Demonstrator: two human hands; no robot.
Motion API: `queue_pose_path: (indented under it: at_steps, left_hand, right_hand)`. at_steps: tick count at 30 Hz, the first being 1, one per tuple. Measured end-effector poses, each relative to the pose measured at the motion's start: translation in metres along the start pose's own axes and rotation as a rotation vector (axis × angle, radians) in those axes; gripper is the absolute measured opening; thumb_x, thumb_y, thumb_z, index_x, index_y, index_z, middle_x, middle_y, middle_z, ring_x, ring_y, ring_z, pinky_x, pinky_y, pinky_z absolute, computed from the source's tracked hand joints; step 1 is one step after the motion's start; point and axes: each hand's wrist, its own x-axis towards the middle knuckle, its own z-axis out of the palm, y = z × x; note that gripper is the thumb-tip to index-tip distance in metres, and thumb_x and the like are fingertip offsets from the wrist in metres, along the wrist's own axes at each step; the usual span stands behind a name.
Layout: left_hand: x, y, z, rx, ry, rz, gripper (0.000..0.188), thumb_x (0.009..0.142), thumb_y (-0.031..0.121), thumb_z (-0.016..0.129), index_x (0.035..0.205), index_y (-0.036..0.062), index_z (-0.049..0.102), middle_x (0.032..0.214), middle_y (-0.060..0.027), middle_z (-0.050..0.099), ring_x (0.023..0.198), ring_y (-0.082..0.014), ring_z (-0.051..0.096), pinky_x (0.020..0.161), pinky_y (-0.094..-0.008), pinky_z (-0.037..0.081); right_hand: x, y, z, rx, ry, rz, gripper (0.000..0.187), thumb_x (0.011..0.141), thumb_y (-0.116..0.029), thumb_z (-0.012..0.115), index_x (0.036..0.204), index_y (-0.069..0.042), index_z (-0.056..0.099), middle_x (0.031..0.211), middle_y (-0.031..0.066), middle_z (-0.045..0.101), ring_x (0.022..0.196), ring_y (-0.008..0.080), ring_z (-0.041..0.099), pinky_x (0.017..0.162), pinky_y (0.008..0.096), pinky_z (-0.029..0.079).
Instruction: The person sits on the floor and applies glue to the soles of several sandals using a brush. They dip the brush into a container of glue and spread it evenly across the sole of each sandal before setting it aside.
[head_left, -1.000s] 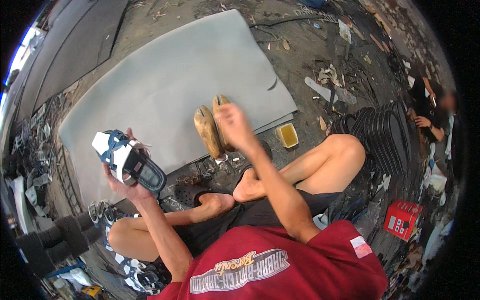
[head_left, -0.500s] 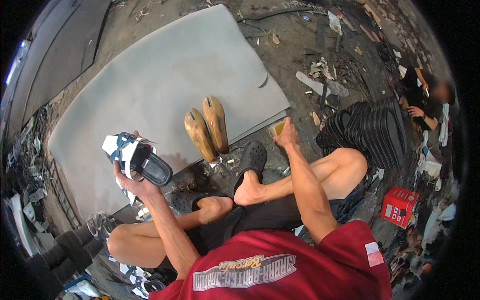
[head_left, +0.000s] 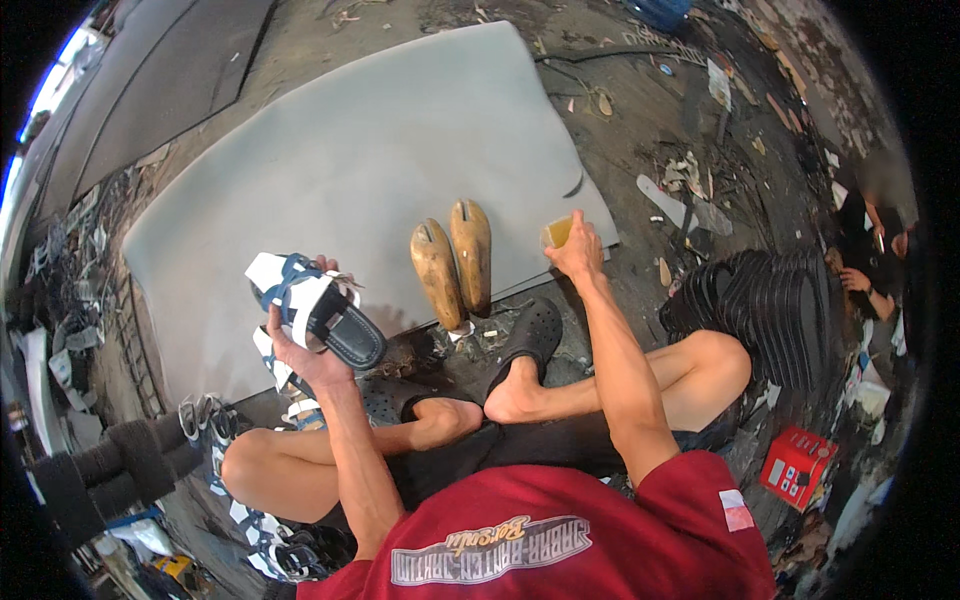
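Observation:
My left hand (head_left: 312, 352) is closed around one or more sandals (head_left: 305, 290) with white and navy straps and a black insole, lifted above the left part of a grey sheet (head_left: 330, 170). Where my palm meets the sandals is partly hidden. Over the sheet's right corner, my right hand (head_left: 582, 250) grips a small cup (head_left: 553, 235) that looks clear, with something yellowish in it. Between my hands, two wooden shoe lasts (head_left: 436, 268) lie side by side on the sheet's near edge, toes toward me.
Black soles (head_left: 790, 315) are stacked beyond my right knee, with a red box (head_left: 798, 468) nearer. More strapped sandals (head_left: 280, 545) lie by my left knee. Scraps (head_left: 685, 175) litter the floor at right. Another person (head_left: 870, 250) sits at the far right.
The view has shifted. My right hand has carried the cup from the sheet's edge farther over its corner. My left hand still holds the sandals, at about the same place beside the lasts.

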Motion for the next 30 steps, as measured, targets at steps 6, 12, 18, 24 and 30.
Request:
queue_pose_path:
  at_steps: [6, 12, 18, 24, 30]
  left_hand:
    - [0.003, 0.002, -0.014, -0.067, -0.011, -0.02, 0.076, 0.098, 0.04, 0.06, 0.156, -0.0042, 0.037, 0.15, -0.0353, 0.048, 0.132, -0.047, 0.055, 0.11, -0.0565, 0.05]
    - [0.003, 0.003, -0.013, -0.135, -0.031, 0.019, 0.076, 0.1, 0.045, 0.058, 0.156, -0.0008, 0.039, 0.149, -0.0362, 0.048, 0.129, -0.047, 0.057, 0.108, -0.0562, 0.052]
    - [-0.002, -0.008, 0.001, -0.226, -0.068, -0.064, 0.08, 0.1, 0.052, 0.053, 0.154, -0.0047, 0.039, 0.147, -0.0334, 0.05, 0.126, -0.0456, 0.058, 0.103, -0.0555, 0.055]
    - [-0.01, -0.002, 0.029, -0.175, -0.142, 0.005, 0.082, 0.103, 0.061, 0.05, 0.151, -0.0043, 0.041, 0.141, -0.0259, 0.058, 0.134, -0.0427, 0.054, 0.114, -0.0581, 0.046]
    - [-0.01, 0.035, 0.022, -0.201, -0.232, 0.112, 0.085, 0.103, 0.063, 0.05, 0.151, -0.0061, 0.039, 0.142, -0.0288, 0.055, 0.13, -0.042, 0.057, 0.112, -0.0537, 0.05]
  right_hand:
    - [0.02, -0.024, 0.019, -0.04, -0.055, -0.077, 0.091, 0.074, -0.032, 0.091, 0.147, -0.011, 0.041, 0.13, 0.0245, 0.062, 0.12, 0.0458, 0.063, 0.098, 0.0559, 0.055]
    - [-0.002, -0.044, 0.016, -0.072, 0.239, -0.298, 0.085, 0.086, -0.035, 0.083, 0.154, -0.007, 0.04, 0.127, 0.0253, 0.062, 0.117, 0.0465, 0.062, 0.097, 0.056, 0.053]
    - [-0.098, -0.097, 0.101, 0.277, -0.009, -0.29, 0.082, 0.096, -0.028, 0.073, 0.164, -0.01, 0.029, 0.124, 0.0323, 0.059, 0.119, 0.0493, 0.055, 0.1, 0.0599, 0.045]
    - [-0.084, -0.081, 0.087, 0.971, -0.215, -0.164, 0.079, 0.099, -0.018, 0.068, 0.165, -0.013, 0.026, 0.153, 0.0263, 0.046, 0.14, 0.0375, 0.048, 0.113, 0.0467, 0.042]
    - [-0.206, -0.127, -0.149, 0.775, -0.391, -0.746, 0.067, 0.091, -0.017, 0.072, 0.153, -0.004, 0.049, 0.14, 0.0191, 0.06, 0.129, 0.0336, 0.06, 0.114, 0.043, 0.045]
